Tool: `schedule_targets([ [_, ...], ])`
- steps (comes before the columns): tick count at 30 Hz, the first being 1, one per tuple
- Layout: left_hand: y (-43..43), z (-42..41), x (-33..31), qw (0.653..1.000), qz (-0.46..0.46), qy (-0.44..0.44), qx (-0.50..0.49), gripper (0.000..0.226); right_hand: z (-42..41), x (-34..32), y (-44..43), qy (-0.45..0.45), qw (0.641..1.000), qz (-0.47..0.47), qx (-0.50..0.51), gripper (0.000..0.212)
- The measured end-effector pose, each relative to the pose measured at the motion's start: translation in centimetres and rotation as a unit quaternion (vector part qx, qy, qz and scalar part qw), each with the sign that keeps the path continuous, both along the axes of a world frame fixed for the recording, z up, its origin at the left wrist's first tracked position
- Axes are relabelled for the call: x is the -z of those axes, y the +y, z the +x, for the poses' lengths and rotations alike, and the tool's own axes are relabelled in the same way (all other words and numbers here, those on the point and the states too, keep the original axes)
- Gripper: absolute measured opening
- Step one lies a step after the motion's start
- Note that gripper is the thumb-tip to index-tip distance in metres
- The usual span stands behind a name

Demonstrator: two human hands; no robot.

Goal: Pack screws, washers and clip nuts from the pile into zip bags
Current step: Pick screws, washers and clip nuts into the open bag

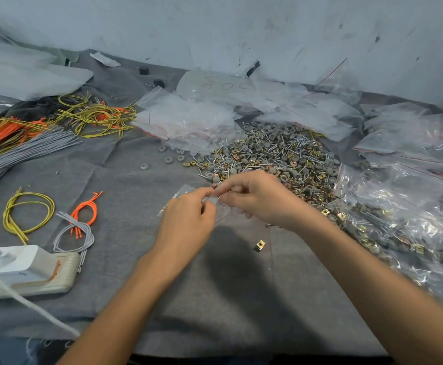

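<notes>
**Both hands pinch a small bag beside the pile**

Two bare forearms reach in from the bottom edge over a grey cloth (215, 299). They meet at a small clear bag (179, 194), which is held just above the cloth at the near-left foot of the pile (281, 154).

The left hand (188, 217) has its fingers curled and pinches the bag from the left. The right hand (262, 201) presses thumb and forefinger together on the bag's right edge, with its other fingers bent under. A small coppery part (213, 185) shows at the meeting fingertips; which hand holds it cannot be told.

The pile is a mix of screws, grey washers and brassy clip nuts. One clip nut (260, 245) lies alone on the cloth, near the right wrist. A few loose washers (173, 159) sit left of the pile.

Empty bags (188, 122) are heaped behind the pile and filled bags (399, 219) lie to its right.

At the left are:
- yellow wires (28, 214)
- orange wires (86, 209)
- grey wires (75, 233)
- a white power strip (25, 270)
</notes>
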State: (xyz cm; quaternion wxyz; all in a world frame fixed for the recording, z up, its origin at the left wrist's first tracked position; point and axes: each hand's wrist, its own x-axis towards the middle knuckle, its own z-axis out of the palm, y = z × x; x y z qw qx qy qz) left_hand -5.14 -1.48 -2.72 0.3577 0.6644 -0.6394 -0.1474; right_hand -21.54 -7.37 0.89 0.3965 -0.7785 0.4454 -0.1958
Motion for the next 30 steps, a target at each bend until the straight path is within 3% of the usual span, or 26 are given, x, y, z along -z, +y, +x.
schedule_targets([
  [2, 0.0, 0.1, 0.0, 1.000, 0.007, 0.004, -0.002, 0.035, 0.6, -0.3, -0.1, 0.074, 0.997, -0.036, -0.008, 0.014],
  [7, -0.2, 0.1, -0.1, 1.000, 0.016, 0.013, -0.006, 0.037, 1.0, -1.2, 0.1, 0.099, 0.993, -0.055, 0.013, 0.017],
  [13, -0.2, 0.3, 0.0, 1.000, 0.015, 0.019, -0.004, 0.038, 1.9, -2.1, 0.3, 0.201, 0.975, -0.083, -0.049, 0.025],
  [21, -0.4, 0.5, 0.1, 0.999, 0.029, 0.020, -0.011, 0.031, 1.7, -3.0, 0.6, 0.102, 0.992, -0.020, -0.065, 0.029],
  [25, -0.4, 0.7, 0.0, 0.999, 0.029, 0.032, -0.019, 0.036, -1.2, -3.6, -1.3, 0.009, 0.999, -0.006, 0.042, 0.022],
  [28, -0.2, 0.7, 0.1, 0.999, 0.024, 0.035, -0.013, 0.035, -3.1, -2.0, -2.7, 0.159, 0.981, -0.079, 0.077, 0.016],
  [30, -0.2, 0.8, 0.2, 0.999, 0.023, 0.034, -0.012, 0.034, -3.5, -0.1, -3.1, 0.236, 0.968, -0.063, 0.058, 0.013],
])
